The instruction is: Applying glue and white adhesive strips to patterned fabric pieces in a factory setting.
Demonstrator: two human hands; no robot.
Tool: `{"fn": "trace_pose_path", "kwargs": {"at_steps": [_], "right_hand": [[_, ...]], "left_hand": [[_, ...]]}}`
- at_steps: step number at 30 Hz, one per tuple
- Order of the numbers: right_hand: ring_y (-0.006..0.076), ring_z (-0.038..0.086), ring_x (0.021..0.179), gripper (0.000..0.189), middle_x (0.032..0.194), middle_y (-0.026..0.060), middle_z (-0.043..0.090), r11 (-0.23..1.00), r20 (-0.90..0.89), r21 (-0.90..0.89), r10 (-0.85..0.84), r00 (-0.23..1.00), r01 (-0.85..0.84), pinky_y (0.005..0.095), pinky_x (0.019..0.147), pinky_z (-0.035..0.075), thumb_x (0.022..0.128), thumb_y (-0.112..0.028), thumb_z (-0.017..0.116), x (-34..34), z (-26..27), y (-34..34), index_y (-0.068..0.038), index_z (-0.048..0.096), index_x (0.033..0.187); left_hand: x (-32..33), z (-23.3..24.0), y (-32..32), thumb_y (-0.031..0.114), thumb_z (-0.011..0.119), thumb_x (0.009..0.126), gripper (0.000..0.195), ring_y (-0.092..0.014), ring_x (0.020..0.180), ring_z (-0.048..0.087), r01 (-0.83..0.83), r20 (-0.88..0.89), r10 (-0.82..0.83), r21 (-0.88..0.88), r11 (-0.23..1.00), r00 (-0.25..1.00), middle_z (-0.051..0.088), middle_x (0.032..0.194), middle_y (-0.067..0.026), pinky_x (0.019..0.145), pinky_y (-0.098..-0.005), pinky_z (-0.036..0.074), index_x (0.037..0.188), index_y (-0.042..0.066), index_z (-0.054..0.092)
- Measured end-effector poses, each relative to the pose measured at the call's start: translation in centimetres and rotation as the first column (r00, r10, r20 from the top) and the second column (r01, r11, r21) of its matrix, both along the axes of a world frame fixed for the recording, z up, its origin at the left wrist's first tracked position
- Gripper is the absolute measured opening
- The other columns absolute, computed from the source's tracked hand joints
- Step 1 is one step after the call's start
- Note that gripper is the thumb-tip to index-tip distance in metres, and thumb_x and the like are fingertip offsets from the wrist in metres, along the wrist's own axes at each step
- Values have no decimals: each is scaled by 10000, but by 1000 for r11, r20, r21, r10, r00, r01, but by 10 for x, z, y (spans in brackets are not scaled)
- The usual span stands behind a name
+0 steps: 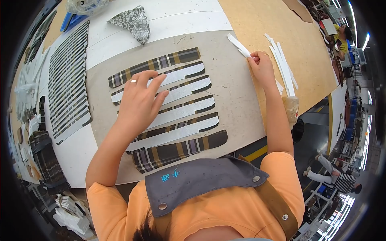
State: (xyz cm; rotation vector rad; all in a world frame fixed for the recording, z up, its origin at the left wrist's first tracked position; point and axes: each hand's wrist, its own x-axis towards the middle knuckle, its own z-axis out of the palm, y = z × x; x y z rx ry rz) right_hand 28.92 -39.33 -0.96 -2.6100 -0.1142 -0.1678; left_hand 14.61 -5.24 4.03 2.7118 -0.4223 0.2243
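Observation:
My left hand, fingers apart, hovers over or lightly touches the row of plaid fabric strips; which of the two cannot be told. Several of these carry white backing strips, such as the one with a white backing strip near the middle. A plaid strip without white lies at the far end, and a plaid fabric piece at the near end. At the grey mat's right edge, my right hand pinches white narrow strips between thumb and fingers. More loose white strips lie right of that hand.
Overlapping plaid strips lie at left, beside bundled white strips. A patterned fabric piece and a blue tray are at the back. A clear container stands at the table's right edge. Two people are farther right.

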Motion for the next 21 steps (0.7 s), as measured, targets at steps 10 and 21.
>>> {"fn": "trace_pose_path", "kwargs": {"at_steps": [10,21], "right_hand": [[269,547,804,147,837,153,573,995,18,45,91,996,-92,383,728,443,806,-134,624,10,-11,-10,5,580,823],[122,534,724,114,813,53,583,906,-73,415,129,989,-88,267,663,450,857,-97,588,-16,14,25,5,569,905]], "left_hand": [[2,-13,-11,175,591,872,316,-313,1073,488,99,-17,-99,-21,995,995,507,1169,-115,904,-407,390,1164,63,547],[21,-13,-30,174,572,891,277,-318,994,531,151,-167,-240,-422,894,956,527,1103,-147,839,-383,438,1127,30,557]]}}
